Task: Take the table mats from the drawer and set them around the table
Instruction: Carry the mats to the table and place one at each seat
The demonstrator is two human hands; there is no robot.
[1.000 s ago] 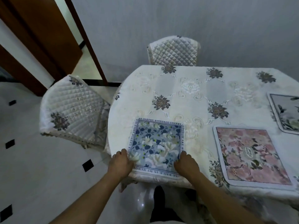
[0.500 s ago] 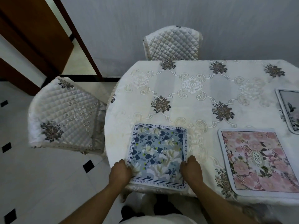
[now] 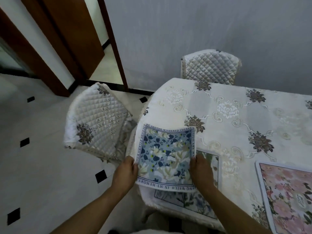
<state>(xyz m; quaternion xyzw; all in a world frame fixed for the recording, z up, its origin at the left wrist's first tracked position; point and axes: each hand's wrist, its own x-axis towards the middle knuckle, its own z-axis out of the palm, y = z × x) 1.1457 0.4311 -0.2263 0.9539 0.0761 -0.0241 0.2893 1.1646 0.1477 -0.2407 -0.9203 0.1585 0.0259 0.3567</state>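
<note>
Two hands, the left hand (image 3: 125,173) and right hand (image 3: 200,173), pinch the side edges of a blue floral square fabric mat (image 3: 166,157), lifted above the white embroidered table (image 3: 228,108) corner. It looks light and floppy, sagging slightly; opposite edges seem the best hold.

We see only part of the mat (image 3: 200,202) lying on the bench (image 3: 236,105): the blue floral mat (image 3: 166,157) held above it covers most of its face, leaving a strip at the right and near edges. The pink mat (image 3: 287,191) runs off the right and bottom edges. The fingers of our left hand (image 3: 125,173) and right hand (image 3: 201,173) are tucked under the blue floral mat, out of sight. The lettering along its border is partly cut by its curled edges.
</note>
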